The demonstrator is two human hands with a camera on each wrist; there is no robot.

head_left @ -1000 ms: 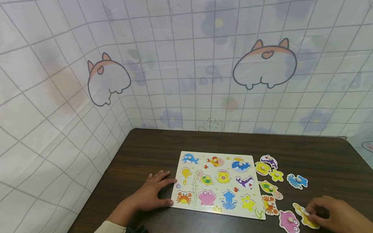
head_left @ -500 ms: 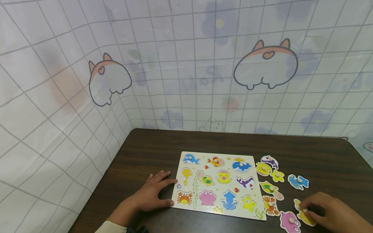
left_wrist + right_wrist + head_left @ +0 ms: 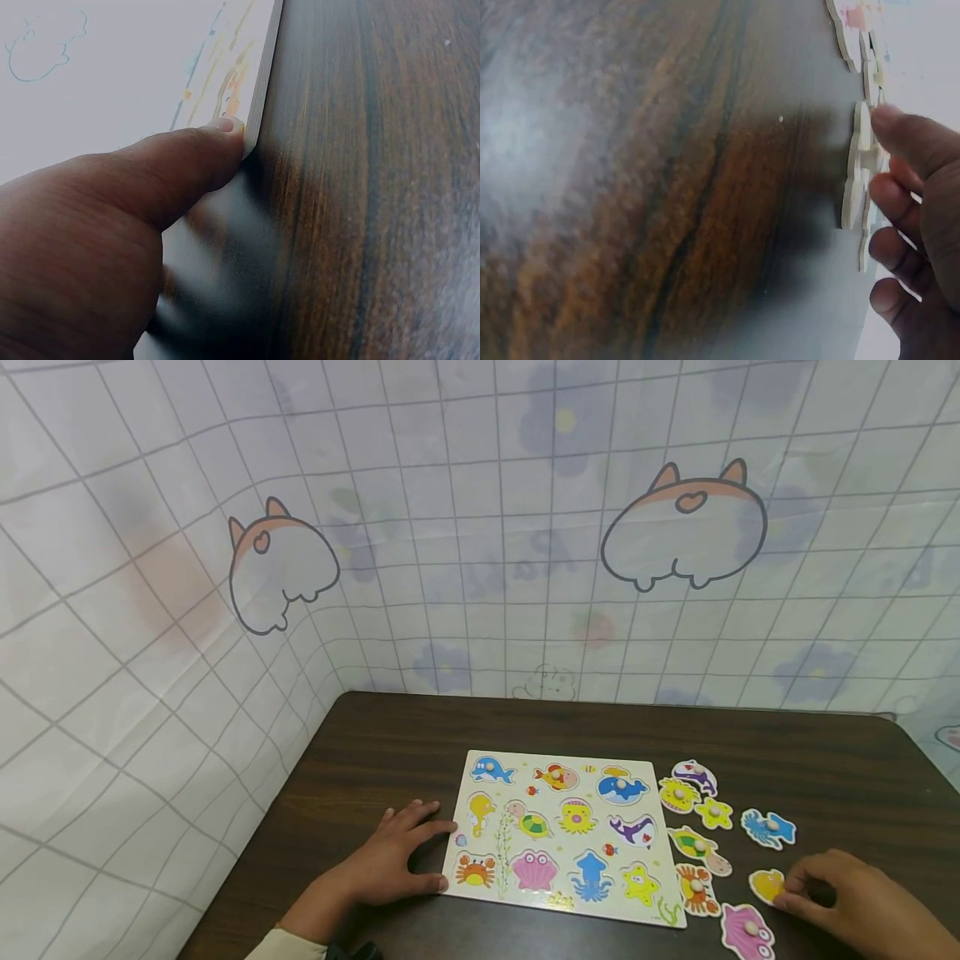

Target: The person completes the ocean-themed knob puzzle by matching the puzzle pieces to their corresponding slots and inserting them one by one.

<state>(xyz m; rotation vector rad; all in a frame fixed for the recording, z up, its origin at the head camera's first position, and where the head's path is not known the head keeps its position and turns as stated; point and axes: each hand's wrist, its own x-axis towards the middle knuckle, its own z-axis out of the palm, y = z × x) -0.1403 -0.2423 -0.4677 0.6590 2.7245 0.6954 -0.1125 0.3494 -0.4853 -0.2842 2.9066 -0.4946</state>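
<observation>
A cream puzzle board (image 3: 517,852) with sea-animal pictures lies on the table. My left hand (image 3: 390,860) rests at its left edge with fingers spread, and in the left wrist view the thumb (image 3: 187,161) touches the board's corner. To the right, my right hand (image 3: 847,893) pinches a yellow seahorse puzzle piece (image 3: 767,887) by its knob; fingers hide part of the piece. In the right wrist view the piece (image 3: 853,187) appears nearly edge-on, with its knob between thumb and finger. A pink shell piece (image 3: 747,932) lies just in front of that hand.
Beside the board lie a crab piece (image 3: 697,890), a turtle piece (image 3: 693,845), a star piece (image 3: 714,813), a yellow octopus piece (image 3: 678,795), an orca piece (image 3: 695,775) and a blue squid piece (image 3: 768,828). A patterned cloth (image 3: 480,568) hangs behind the dark table (image 3: 397,727).
The right hand has turned the seahorse piece and shifted it slightly away from the table's near edge. My left hand stays in place at the board.
</observation>
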